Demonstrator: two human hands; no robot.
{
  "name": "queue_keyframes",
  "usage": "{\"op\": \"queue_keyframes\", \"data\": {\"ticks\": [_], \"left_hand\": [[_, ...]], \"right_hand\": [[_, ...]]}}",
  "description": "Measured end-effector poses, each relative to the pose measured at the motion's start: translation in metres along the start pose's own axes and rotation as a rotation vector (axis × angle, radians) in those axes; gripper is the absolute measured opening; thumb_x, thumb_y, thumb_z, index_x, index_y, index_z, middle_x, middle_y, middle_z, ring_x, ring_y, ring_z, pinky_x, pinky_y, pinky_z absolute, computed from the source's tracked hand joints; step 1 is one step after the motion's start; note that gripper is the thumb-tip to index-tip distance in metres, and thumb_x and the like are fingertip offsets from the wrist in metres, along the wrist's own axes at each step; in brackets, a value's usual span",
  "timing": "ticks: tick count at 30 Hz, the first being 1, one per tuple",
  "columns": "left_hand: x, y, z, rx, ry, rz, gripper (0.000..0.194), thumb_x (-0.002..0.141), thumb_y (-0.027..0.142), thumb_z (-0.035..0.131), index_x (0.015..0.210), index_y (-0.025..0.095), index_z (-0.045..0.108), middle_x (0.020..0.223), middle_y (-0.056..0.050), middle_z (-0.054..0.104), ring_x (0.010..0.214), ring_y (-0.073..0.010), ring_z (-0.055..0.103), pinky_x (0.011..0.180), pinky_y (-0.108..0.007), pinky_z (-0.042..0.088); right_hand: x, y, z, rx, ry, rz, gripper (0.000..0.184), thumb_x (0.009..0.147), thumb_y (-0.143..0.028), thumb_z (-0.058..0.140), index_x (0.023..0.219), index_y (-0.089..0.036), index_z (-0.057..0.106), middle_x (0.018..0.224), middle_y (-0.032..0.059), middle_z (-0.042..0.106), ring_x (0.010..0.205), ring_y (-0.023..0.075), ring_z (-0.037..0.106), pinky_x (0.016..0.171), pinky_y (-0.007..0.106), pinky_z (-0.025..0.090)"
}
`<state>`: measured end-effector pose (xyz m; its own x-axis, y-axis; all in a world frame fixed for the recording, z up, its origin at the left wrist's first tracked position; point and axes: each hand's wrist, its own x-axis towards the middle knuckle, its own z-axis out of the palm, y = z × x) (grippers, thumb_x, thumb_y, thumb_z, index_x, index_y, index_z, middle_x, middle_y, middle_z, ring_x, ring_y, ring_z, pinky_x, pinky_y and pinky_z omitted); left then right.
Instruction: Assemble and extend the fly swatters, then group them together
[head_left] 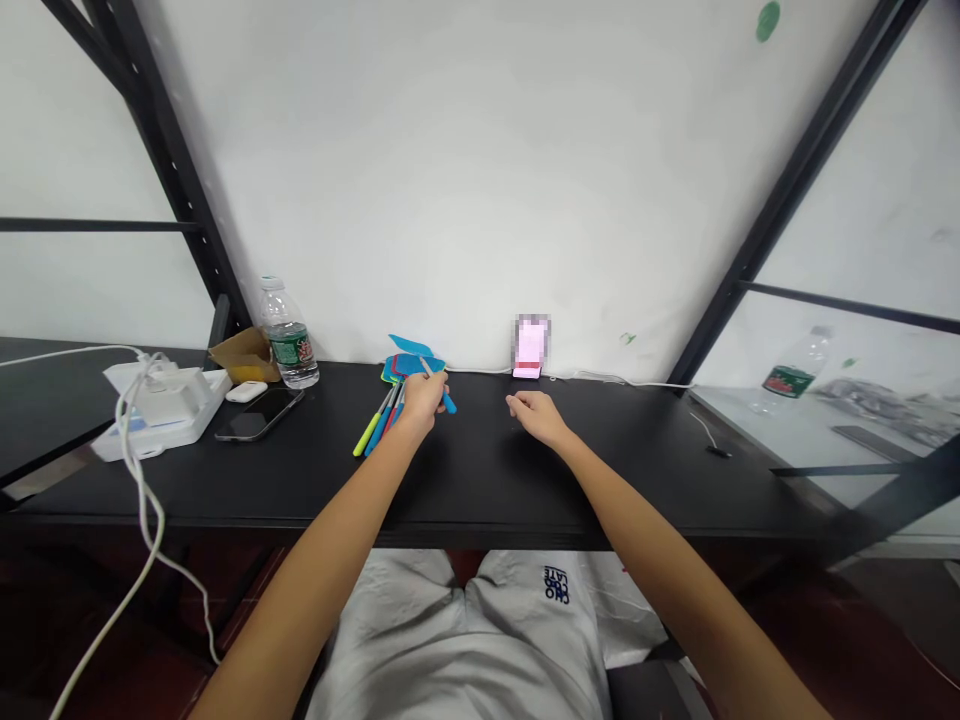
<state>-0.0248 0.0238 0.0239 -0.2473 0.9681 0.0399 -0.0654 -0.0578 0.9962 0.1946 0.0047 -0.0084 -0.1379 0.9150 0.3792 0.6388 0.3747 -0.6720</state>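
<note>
My left hand (421, 398) is closed around a blue-tipped pen (448, 403), held just above the black desk (480, 480). Several more pens (377, 425), yellow, blue and red, lie fanned out on the desk just left of that hand. Behind it sits a small stack of blue and red paper pieces (409, 362) by the wall. My right hand (534, 414) rests on the desk to the right, fingers loosely curled, with nothing visible in it. A pink phone stand (531, 347) is just beyond it.
At the left are a water bottle (287, 335), a dark phone (259, 415), a white earbud case (246, 391), a cardboard box (244, 355) and a white charger with cables (161, 400). A black cable end (712, 445) lies right. Black shelf struts frame both sides.
</note>
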Motion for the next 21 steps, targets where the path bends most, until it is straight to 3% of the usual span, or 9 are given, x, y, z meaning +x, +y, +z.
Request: {"op": "queue_keyframes", "data": {"ticks": [7,12,15,18,21], "left_hand": [[0.004,-0.002,-0.001,0.009,-0.005,-0.06,0.014,0.068,0.02,0.057,0.063,0.018,0.044,0.045,0.002,0.048,0.038,-0.0079,0.043,0.037,-0.019,0.028],[0.004,0.0,-0.004,0.103,-0.005,0.007,0.012,0.068,0.019,0.056,0.06,0.017,0.047,0.048,0.001,0.049,0.038,-0.0078,0.042,0.037,-0.02,0.027],[0.006,0.006,-0.012,0.288,-0.016,0.029,0.012,0.067,0.018,0.056,0.057,0.017,0.05,0.048,-0.002,0.05,0.04,-0.0112,0.047,0.039,-0.023,0.03],[0.008,0.014,-0.026,0.614,-0.053,0.042,0.013,0.067,0.023,0.06,0.057,0.017,0.055,0.052,-0.007,0.056,0.05,-0.0187,0.056,0.046,-0.028,0.04],[0.007,0.021,-0.039,0.983,0.059,0.121,0.014,0.068,0.03,0.063,0.07,0.016,0.062,0.07,-0.014,0.065,0.075,-0.0303,0.065,0.063,-0.036,0.048]], "right_hand": [[0.001,0.001,0.001,-0.052,-0.022,-0.025,0.037,0.087,-0.042,0.046,0.06,-0.019,0.056,0.058,-0.0011,0.057,0.057,0.0126,0.05,0.059,0.025,0.033],[0.0,0.0,0.0,-0.057,-0.029,-0.024,0.036,0.086,-0.041,0.046,0.06,-0.019,0.056,0.06,-0.0008,0.059,0.058,0.0129,0.051,0.06,0.025,0.034],[0.0,0.0,0.001,-0.059,-0.032,-0.024,0.035,0.086,-0.041,0.047,0.06,-0.019,0.056,0.062,-0.0003,0.06,0.059,0.0134,0.052,0.06,0.025,0.035],[0.001,0.001,0.001,-0.058,-0.041,-0.026,0.035,0.087,-0.04,0.046,0.06,-0.019,0.056,0.063,0.0,0.061,0.061,0.0138,0.054,0.061,0.025,0.035],[0.0,0.001,0.001,-0.058,-0.049,-0.026,0.035,0.087,-0.04,0.046,0.061,-0.019,0.057,0.062,0.0001,0.061,0.06,0.0137,0.053,0.061,0.025,0.035]]}}
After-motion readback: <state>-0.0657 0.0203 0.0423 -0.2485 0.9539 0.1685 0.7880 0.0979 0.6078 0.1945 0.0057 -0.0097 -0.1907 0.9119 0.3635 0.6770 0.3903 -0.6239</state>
